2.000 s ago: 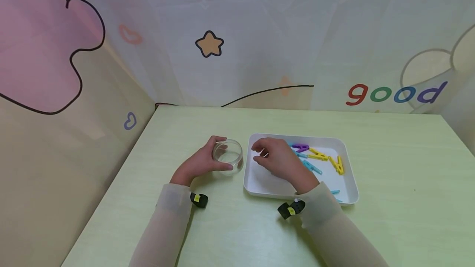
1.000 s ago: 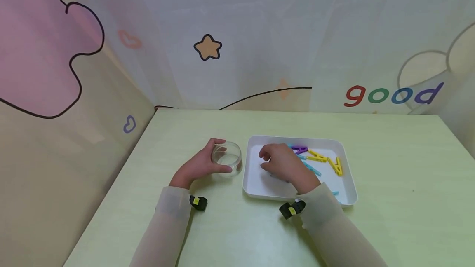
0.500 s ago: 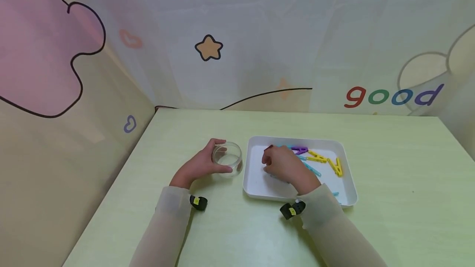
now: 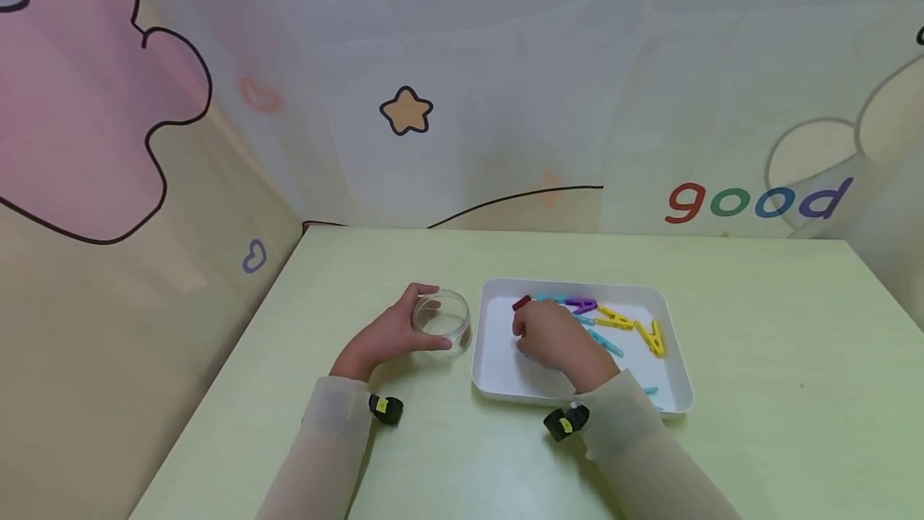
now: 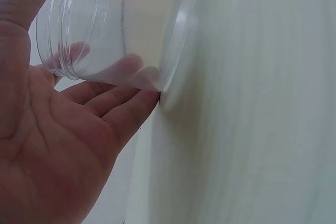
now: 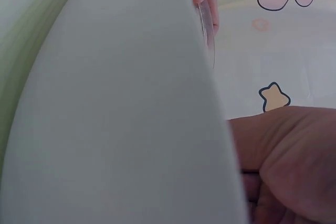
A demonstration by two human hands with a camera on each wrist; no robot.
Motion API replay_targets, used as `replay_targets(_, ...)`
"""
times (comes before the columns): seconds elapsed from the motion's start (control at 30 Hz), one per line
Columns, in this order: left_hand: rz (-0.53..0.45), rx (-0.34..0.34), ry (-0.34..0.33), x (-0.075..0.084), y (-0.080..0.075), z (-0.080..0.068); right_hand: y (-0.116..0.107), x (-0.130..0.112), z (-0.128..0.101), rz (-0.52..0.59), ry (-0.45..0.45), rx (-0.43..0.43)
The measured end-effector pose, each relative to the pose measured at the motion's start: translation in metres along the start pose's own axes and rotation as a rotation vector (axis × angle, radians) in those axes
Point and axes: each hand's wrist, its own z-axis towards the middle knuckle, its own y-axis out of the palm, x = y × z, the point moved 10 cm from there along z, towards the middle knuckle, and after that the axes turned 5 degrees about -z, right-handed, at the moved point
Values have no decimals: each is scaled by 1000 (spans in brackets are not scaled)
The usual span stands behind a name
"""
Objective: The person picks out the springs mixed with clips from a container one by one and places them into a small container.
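A clear, wide-mouthed jar (image 4: 442, 329) stands on the table at the tray's left side. My left hand (image 4: 393, 335) holds it, thumb in front and fingers around the far side; the left wrist view shows the fingers through the jar (image 5: 113, 30). My right hand (image 4: 559, 339) is low inside the white tray (image 4: 498, 379), with curled fingers. Whether the fingertips pinch anything is hidden. Right beside the index finger shows a dark red piece (image 4: 521, 302), perhaps a clip. In the right wrist view, the tray's wall (image 6: 121, 103) covers most of the right hand's fingers (image 6: 252, 187).
Several small plastic clips lie to the right in the tray: a purple clip (image 4: 581, 306), a yellow clip (image 4: 652, 339) and a blue clip (image 4: 605, 342) among them. Behind the table (image 4: 765, 343) rises a printed backdrop (image 4: 505, 103).
My right hand has moved rightward and down within the tray, its fingers curling in. The dark red piece has come into sight beside it. The left hand and jar stay put; the view has tilted slightly up.
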Motion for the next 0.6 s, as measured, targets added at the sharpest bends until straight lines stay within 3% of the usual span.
replay_targets(0.37,30,17,-4,8,-5,-1,-4,-6,2,-85,-33,25)
replay_targets(0.6,-4,-4,-17,3,0,-3,3,-9,1,-114,-55,20)
